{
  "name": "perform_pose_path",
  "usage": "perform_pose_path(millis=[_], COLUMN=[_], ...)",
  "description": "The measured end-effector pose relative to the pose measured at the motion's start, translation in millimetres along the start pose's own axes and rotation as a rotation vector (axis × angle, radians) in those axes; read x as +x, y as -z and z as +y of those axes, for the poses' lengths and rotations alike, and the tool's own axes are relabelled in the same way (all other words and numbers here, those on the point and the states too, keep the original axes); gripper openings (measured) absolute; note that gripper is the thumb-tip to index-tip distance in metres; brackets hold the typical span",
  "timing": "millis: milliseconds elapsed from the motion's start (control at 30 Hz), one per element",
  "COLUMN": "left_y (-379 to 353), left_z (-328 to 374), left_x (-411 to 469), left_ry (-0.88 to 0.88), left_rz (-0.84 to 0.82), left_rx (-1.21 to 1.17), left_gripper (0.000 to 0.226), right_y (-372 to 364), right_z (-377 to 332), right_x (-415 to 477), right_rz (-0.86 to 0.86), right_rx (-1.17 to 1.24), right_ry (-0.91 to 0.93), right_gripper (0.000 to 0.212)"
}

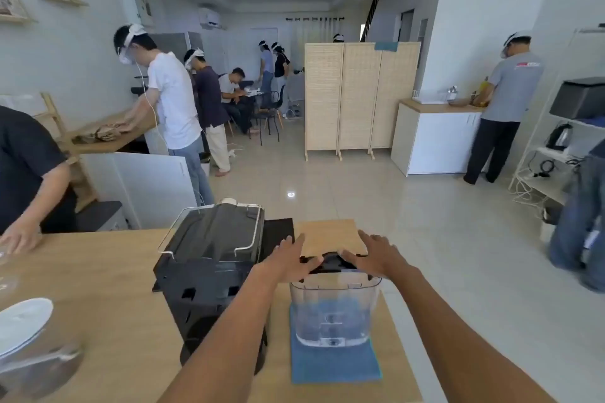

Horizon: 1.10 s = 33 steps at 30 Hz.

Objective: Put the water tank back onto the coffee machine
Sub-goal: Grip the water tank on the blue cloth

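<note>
A clear plastic water tank (pixel 334 311) with a black lid (pixel 330 263) stands upright on a blue cloth (pixel 334 363) on the wooden counter. To its left is the black coffee machine (pixel 209 258), its back turned toward me, with a wire rail on top. My left hand (pixel 288 260) rests on the left side of the tank's lid, fingers spread. My right hand (pixel 376 255) lies flat on the right side of the lid. Both hands touch the lid from above; neither is wrapped around the tank.
The wooden counter (pixel 108 288) ends just right of the cloth. A white plate (pixel 23 321) and a glass item sit at the lower left. Another person's hand (pixel 19 239) rests on the counter's far left. Several people work in the room beyond.
</note>
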<state>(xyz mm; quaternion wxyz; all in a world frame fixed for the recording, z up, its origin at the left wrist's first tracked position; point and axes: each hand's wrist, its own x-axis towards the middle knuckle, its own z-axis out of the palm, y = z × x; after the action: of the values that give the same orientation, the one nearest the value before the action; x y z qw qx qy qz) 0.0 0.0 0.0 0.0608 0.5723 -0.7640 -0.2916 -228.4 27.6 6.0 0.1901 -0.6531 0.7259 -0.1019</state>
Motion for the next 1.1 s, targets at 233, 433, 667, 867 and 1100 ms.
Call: perform_pose_path(millis=[233, 433, 667, 867, 1100], left_y=[-13, -18, -22, -19, -20], left_z=[9, 2, -3, -3, 6], left_x=[-14, -10, -10, -11, -13], left_ry=[0.097, 0.116, 0.089, 0.053, -0.07], left_rz=[0.096, 0.158, 0.211, 0.313, 0.487], left_rx=[-0.435, -0.539, -0.588, -0.604, -0.543], left_gripper=[0.106, 0.114, 0.108, 0.099, 0.064], right_y=[-10, -13, -6, -2, -7], right_z=[10, 19, 21, 17, 16], right_x=[-8, -5, 0, 2, 0], right_rz=[0.018, -0.014, -0.063, -0.016, 0.117], right_rx=[0.292, 0.441, 0.458, 0.462, 0.439], right_ry=[0.032, 0.05, 0.094, 0.17, 0.257], right_gripper=[0.109, 0.112, 0.108, 0.103, 0.087])
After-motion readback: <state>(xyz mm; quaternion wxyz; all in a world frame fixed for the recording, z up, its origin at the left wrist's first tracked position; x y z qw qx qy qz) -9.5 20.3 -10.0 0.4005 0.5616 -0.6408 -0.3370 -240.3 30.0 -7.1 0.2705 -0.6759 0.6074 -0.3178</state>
